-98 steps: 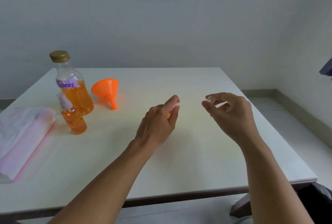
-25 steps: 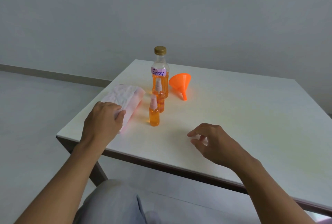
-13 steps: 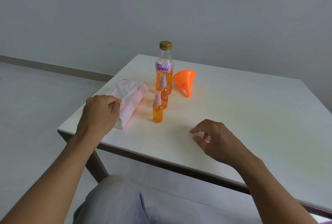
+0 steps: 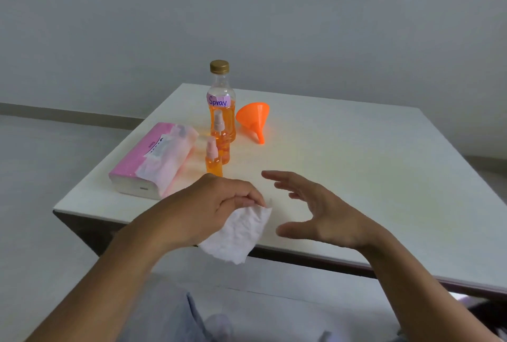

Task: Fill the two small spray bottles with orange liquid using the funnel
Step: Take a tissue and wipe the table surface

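Note:
Two small spray bottles stand capped and full of orange liquid on the white table (image 4: 356, 166): the nearer small spray bottle (image 4: 213, 161) and the taller spray bottle (image 4: 221, 141) just behind it. Behind both stands the big bottle labelled "Spray" (image 4: 221, 100), gold cap on, about half full of orange liquid. The orange funnel (image 4: 253, 120) lies on its side to the right of it. My left hand (image 4: 219, 212) pinches a crumpled white tissue (image 4: 237, 234) over the table's near edge. To its right hovers my right hand (image 4: 315, 210), fingers spread, holding nothing.
A pink tissue pack (image 4: 155, 160) with a tissue poking out lies at the table's left corner. The table's near edge runs under my hands. A grey wall stands behind, and my lap in grey cloth (image 4: 178, 314) shows below.
My left hand has pulled a tissue out of the pink pack and brought it right, to the table's near edge. My right hand has lifted and spread its fingers toward the tissue.

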A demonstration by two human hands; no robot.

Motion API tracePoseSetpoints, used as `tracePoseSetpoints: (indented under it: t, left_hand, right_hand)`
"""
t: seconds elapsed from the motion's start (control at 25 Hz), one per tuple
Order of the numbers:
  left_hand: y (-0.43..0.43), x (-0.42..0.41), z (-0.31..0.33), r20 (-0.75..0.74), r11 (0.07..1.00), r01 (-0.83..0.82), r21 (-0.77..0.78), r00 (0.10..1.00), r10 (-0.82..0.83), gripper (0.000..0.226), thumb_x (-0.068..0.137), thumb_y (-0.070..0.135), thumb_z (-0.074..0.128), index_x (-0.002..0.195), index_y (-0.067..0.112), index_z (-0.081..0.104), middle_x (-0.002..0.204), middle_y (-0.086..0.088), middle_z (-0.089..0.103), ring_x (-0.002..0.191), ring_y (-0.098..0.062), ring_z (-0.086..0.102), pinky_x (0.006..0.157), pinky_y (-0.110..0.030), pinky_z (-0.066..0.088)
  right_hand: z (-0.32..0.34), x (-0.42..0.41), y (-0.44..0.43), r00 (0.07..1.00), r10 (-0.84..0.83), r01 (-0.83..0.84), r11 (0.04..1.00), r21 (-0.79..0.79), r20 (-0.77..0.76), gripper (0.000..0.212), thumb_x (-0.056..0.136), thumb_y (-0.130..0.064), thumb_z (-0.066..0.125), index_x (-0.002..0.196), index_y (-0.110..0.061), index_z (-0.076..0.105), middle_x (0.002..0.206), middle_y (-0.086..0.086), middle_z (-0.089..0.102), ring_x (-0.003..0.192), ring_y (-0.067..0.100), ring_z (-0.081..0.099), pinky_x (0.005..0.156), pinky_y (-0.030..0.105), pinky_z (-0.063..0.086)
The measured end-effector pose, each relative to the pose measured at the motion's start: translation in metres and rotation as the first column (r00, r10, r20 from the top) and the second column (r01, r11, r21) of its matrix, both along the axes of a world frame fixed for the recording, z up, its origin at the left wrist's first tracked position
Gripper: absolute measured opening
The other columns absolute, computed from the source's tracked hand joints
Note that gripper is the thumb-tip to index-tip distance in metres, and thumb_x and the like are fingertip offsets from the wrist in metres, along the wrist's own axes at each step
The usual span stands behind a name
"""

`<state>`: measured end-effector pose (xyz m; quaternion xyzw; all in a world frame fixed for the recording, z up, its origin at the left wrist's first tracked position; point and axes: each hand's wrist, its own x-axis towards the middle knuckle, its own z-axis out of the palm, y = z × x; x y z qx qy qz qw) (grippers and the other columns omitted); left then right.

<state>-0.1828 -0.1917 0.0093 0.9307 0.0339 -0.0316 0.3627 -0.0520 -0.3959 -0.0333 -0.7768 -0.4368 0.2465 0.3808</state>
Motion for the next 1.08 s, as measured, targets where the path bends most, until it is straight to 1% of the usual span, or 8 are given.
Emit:
tracePoseSetpoints:
  t: [0.12, 0.24, 0.36, 0.52, 0.68, 0.8, 0.92, 1.08]
  left_hand:
    - [-0.017, 0.021, 0.005, 0.047, 0.985, 0.127, -0.118, 0.991, -0.122, 0.033, 0.101, 0.012, 0.049, 0.101, 0.037, 0.072, 0.100, 0.030, 0.069, 0.104, 0.011, 0.060, 0.088, -0.009, 0.045]
    - [-0.023, 0.048, -0.002, 0.124, 0.966, 0.109, -0.233, 0.989, -0.082, 0.022, 0.100, 0.020, 0.053, 0.103, 0.031, 0.071, 0.103, 0.014, 0.073, 0.103, 0.000, 0.065, 0.090, -0.021, 0.050]
    - [-0.032, 0.079, -0.019, 0.131, 0.927, -0.008, -0.376, 0.989, 0.062, 0.015, 0.097, 0.030, 0.057, 0.107, 0.038, 0.066, 0.095, 0.002, 0.071, 0.095, -0.004, 0.066, 0.082, -0.026, 0.050]
    - [-0.062, 0.111, -0.049, 0.008, 0.876, -0.102, -0.471, 0.993, 0.120, 0.024, 0.094, 0.026, 0.064, 0.111, 0.044, 0.061, 0.092, 0.003, 0.073, 0.096, -0.014, 0.069, 0.082, -0.037, 0.057]
    - [-0.105, 0.135, -0.074, -0.043, 0.840, -0.091, -0.535, 0.996, 0.081, 0.030, 0.089, 0.023, 0.070, 0.112, 0.040, 0.061, 0.088, 0.002, 0.075, 0.086, -0.019, 0.071, 0.091, -0.044, 0.054]
    - [-0.129, 0.154, -0.078, -0.017, 0.823, -0.107, -0.559, 0.993, 0.118, 0.029, 0.088, 0.024, 0.070, 0.110, 0.038, 0.061, 0.086, 0.004, 0.075, 0.080, -0.016, 0.072, 0.083, -0.037, 0.055]
    - [-0.133, 0.166, -0.081, 0.076, 0.877, -0.124, -0.465, 0.981, 0.179, 0.028, 0.087, 0.027, 0.072, 0.111, 0.034, 0.059, 0.086, 0.006, 0.074, 0.076, -0.011, 0.071, 0.070, -0.029, 0.054]
    - [-0.104, 0.165, -0.087, 0.337, 0.984, -0.175, -0.041, 0.925, 0.179, 0.027, 0.088, 0.032, 0.069, 0.112, 0.027, 0.058, 0.088, 0.007, 0.064, 0.074, -0.014, 0.065, 0.072, -0.032, 0.054]
  right_hand:
    - [0.002, 0.004, -0.018, 0.987, 0.043, -0.050, 0.998, -0.036, -0.158, 0.047, 0.084, -0.019, 0.080, 0.127, -0.032, 0.066, 0.136, -0.012, 0.063, 0.127, 0.013, 0.058, 0.111, 0.042, 0.045]
    - [0.010, 0.014, -0.041, 0.944, -0.093, 0.093, 0.996, -0.017, -0.316, 0.019, 0.089, -0.017, 0.077, 0.106, -0.010, 0.077, 0.109, 0.011, 0.077, 0.105, 0.031, 0.072, 0.101, 0.049, 0.055]
    - [0.013, 0.033, -0.073, 0.872, -0.272, 0.288, 0.957, -0.022, -0.407, 0.025, 0.087, -0.022, 0.078, 0.104, -0.003, 0.076, 0.105, 0.017, 0.077, 0.101, 0.034, 0.074, 0.093, 0.041, 0.057]
    - [0.005, 0.055, -0.107, 0.690, -0.500, 0.571, 0.820, -0.031, -0.523, 0.033, 0.081, -0.013, 0.081, 0.110, 0.001, 0.073, 0.108, 0.020, 0.077, 0.102, 0.037, 0.074, 0.099, 0.050, 0.056]
    - [0.000, 0.078, -0.135, 0.622, -0.748, 0.753, 0.653, -0.084, -0.232, 0.040, 0.079, -0.017, 0.086, 0.116, -0.016, 0.070, 0.097, 0.007, 0.080, 0.086, 0.024, 0.077, 0.087, 0.043, 0.062]
    - [0.001, 0.097, -0.143, 0.545, -0.838, 0.837, 0.539, -0.094, 0.041, 0.062, 0.082, -0.025, 0.084, 0.136, -0.026, 0.055, 0.097, 0.001, 0.072, 0.088, 0.014, 0.069, 0.069, 0.024, 0.051]
    - [0.002, 0.115, -0.136, 0.513, -0.853, 0.858, 0.514, -0.020, 0.100, 0.067, 0.086, -0.027, 0.081, 0.144, -0.027, 0.047, 0.102, -0.002, 0.068, 0.086, 0.002, 0.061, 0.061, 0.016, 0.043]
    - [-0.013, 0.107, -0.111, 0.393, -0.819, 0.871, 0.478, 0.116, 0.418, 0.070, 0.092, -0.037, 0.071, 0.152, -0.020, 0.038, 0.141, 0.010, 0.050, 0.127, 0.026, 0.049, 0.105, 0.035, 0.040]
